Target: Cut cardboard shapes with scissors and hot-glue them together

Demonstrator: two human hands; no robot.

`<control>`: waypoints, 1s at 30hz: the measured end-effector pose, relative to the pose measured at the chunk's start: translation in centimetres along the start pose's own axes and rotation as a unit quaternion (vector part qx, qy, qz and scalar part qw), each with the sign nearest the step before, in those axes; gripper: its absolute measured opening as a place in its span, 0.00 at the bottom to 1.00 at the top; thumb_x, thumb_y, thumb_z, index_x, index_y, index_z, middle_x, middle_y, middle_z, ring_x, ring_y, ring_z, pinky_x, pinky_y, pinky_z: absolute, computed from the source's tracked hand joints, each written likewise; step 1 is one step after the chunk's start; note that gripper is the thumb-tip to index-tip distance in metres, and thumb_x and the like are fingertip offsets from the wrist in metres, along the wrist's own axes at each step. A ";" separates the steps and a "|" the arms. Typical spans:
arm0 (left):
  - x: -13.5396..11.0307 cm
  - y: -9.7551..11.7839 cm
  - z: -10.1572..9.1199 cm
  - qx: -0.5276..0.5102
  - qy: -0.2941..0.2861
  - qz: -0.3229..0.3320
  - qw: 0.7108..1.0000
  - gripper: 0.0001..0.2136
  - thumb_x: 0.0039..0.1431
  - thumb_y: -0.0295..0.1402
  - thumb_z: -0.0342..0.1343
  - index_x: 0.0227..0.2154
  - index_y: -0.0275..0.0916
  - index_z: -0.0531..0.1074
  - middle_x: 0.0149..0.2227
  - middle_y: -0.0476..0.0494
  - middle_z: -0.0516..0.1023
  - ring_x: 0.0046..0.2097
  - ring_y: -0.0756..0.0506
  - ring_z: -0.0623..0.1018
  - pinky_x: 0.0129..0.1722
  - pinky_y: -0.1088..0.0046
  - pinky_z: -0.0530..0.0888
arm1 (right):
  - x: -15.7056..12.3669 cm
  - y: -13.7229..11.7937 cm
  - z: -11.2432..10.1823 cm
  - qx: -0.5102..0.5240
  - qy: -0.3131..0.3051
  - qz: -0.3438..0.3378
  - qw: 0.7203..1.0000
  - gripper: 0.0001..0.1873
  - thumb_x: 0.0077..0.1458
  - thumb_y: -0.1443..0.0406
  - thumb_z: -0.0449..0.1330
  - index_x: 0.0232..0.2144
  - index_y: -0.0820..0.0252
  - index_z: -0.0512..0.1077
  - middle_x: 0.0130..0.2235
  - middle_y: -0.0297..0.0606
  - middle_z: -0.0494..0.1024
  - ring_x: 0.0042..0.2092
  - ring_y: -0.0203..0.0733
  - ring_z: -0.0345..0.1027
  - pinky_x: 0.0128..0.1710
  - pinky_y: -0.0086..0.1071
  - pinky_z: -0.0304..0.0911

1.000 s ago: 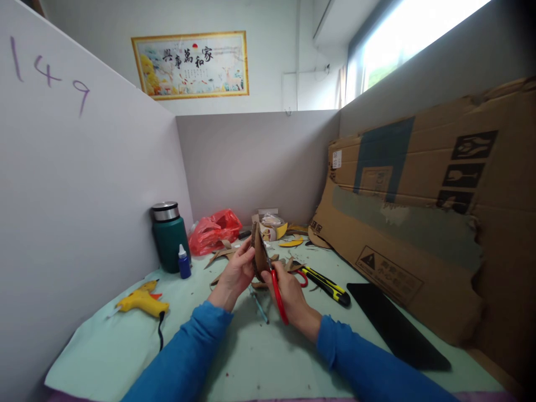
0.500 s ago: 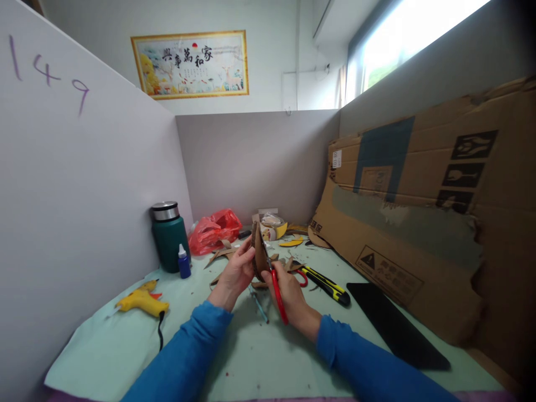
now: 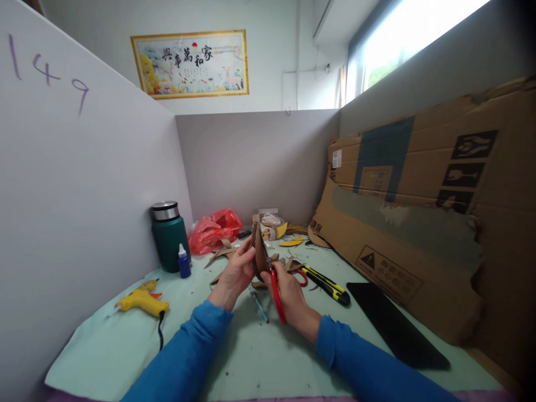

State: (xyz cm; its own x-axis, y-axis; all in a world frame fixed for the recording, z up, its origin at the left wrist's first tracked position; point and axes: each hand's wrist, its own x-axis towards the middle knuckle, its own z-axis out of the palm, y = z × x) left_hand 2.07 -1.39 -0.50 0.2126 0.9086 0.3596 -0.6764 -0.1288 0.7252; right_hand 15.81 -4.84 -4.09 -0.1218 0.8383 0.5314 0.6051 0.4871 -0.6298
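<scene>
My left hand [image 3: 238,274] grips a brown cardboard piece [image 3: 259,258] by its left side, holding it upright above the table. Red-handled scissors [image 3: 277,298] are in my right hand [image 3: 292,293], their blades against the right edge of the cardboard. My right fingertips are close to the lower part of the piece; I cannot tell whether they touch it. Just below the hands lies a thin light-blue pen-like stick [image 3: 259,305]. Cardboard scraps [image 3: 221,254] are scattered behind my hands.
At left are a yellow glue gun [image 3: 144,301], a green bottle [image 3: 170,240] and a small blue bottle [image 3: 183,263]. A red plastic bag [image 3: 215,230] sits behind. To the right lie a utility knife [image 3: 326,285], a black strip [image 3: 393,324] and a leaning cardboard sheet [image 3: 402,234].
Almost nothing differs. The scissor handles have shifted very slightly in my right hand, while the cardboard and my left hand stay in place.
</scene>
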 end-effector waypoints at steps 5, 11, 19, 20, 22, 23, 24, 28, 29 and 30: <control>0.0 0.0 0.1 -0.002 0.002 0.001 1.000 0.19 0.50 0.26 0.60 0.47 0.39 0.70 0.45 0.44 0.77 0.43 0.47 0.78 0.47 0.71 0.71 | -0.2 0.0 -0.3 -0.007 -0.003 -0.014 1.000 0.09 0.60 0.59 0.47 0.37 0.57 0.61 0.30 0.36 0.74 0.30 0.41 0.69 0.27 0.28 0.53; 0.1 0.0 0.0 -0.020 0.001 0.002 1.000 0.18 0.50 0.25 0.60 0.46 0.38 0.71 0.43 0.45 0.78 0.41 0.48 0.78 0.44 0.74 0.72 | 0.0 0.3 -0.1 -0.007 -0.003 -0.011 1.000 0.09 0.60 0.59 0.47 0.36 0.57 0.61 0.29 0.34 0.73 0.30 0.40 0.68 0.27 0.27 0.52; 0.2 0.0 -0.1 -0.026 0.007 0.005 1.000 0.17 0.50 0.25 0.60 0.45 0.39 0.71 0.43 0.46 0.78 0.41 0.48 0.78 0.44 0.73 0.72 | 0.0 0.6 0.0 -0.009 -0.003 -0.017 1.000 0.09 0.61 0.58 0.47 0.35 0.56 0.61 0.28 0.33 0.73 0.29 0.40 0.68 0.26 0.27 0.50; 0.2 0.0 -0.1 -0.026 0.008 0.007 1.000 0.18 0.50 0.25 0.60 0.45 0.39 0.71 0.43 0.45 0.78 0.41 0.48 0.78 0.44 0.73 0.72 | 0.0 0.5 0.0 -0.014 -0.004 -0.017 1.000 0.09 0.61 0.58 0.47 0.35 0.56 0.61 0.28 0.33 0.73 0.29 0.40 0.68 0.26 0.27 0.50; 0.2 0.0 -0.1 -0.023 0.008 0.007 1.000 0.18 0.50 0.25 0.60 0.46 0.39 0.71 0.44 0.45 0.78 0.42 0.48 0.78 0.45 0.72 0.72 | 0.0 0.5 0.0 -0.021 -0.004 -0.014 1.000 0.10 0.61 0.57 0.47 0.36 0.57 0.62 0.28 0.34 0.73 0.29 0.40 0.68 0.26 0.27 0.50; 0.2 0.0 -0.1 -0.020 0.007 0.005 1.000 0.19 0.50 0.25 0.60 0.47 0.39 0.71 0.44 0.45 0.78 0.42 0.47 0.78 0.45 0.72 0.72 | 0.0 0.4 0.0 -0.023 -0.006 -0.012 1.000 0.10 0.61 0.57 0.47 0.36 0.57 0.62 0.28 0.34 0.74 0.29 0.40 0.68 0.26 0.27 0.50; 0.2 0.0 -0.1 -0.017 0.007 0.003 1.000 0.19 0.50 0.25 0.60 0.47 0.39 0.70 0.44 0.44 0.78 0.42 0.47 0.78 0.46 0.71 0.72 | 0.1 0.4 0.0 -0.023 -0.007 -0.010 1.000 0.11 0.61 0.57 0.47 0.36 0.57 0.62 0.29 0.35 0.74 0.30 0.41 0.69 0.26 0.27 0.50; 0.2 -0.2 -0.2 -0.012 0.003 -0.002 1.000 0.20 0.50 0.25 0.60 0.48 0.38 0.70 0.44 0.44 0.78 0.42 0.47 0.78 0.45 0.71 0.72 | 0.3 0.3 -0.1 -0.017 -0.009 -0.005 1.000 0.12 0.61 0.56 0.46 0.37 0.57 0.61 0.30 0.36 0.75 0.31 0.41 0.70 0.27 0.27 0.53; 0.1 -0.2 -0.2 -0.013 0.002 -0.001 1.000 0.19 0.50 0.25 0.60 0.47 0.38 0.71 0.44 0.44 0.78 0.42 0.47 0.78 0.45 0.72 0.72 | 0.3 0.3 -0.1 -0.016 -0.008 -0.004 1.000 0.12 0.61 0.56 0.46 0.37 0.57 0.61 0.31 0.37 0.76 0.31 0.41 0.70 0.28 0.27 0.53; 0.1 -0.2 -0.2 -0.014 0.001 -0.001 1.000 0.19 0.50 0.25 0.60 0.47 0.38 0.71 0.44 0.45 0.78 0.42 0.47 0.78 0.45 0.72 0.72 | 0.3 0.3 -0.1 -0.017 -0.008 -0.002 1.000 0.12 0.61 0.56 0.46 0.37 0.57 0.62 0.31 0.37 0.76 0.32 0.41 0.70 0.28 0.27 0.54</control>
State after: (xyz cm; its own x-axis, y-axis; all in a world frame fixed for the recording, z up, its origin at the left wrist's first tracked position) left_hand 2.11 -1.16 -0.76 0.2134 0.9096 0.3565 -0.6953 -0.1149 0.7095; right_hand 15.97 -4.44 -4.03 -0.1363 0.8404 0.5246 0.6302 0.4821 -0.6086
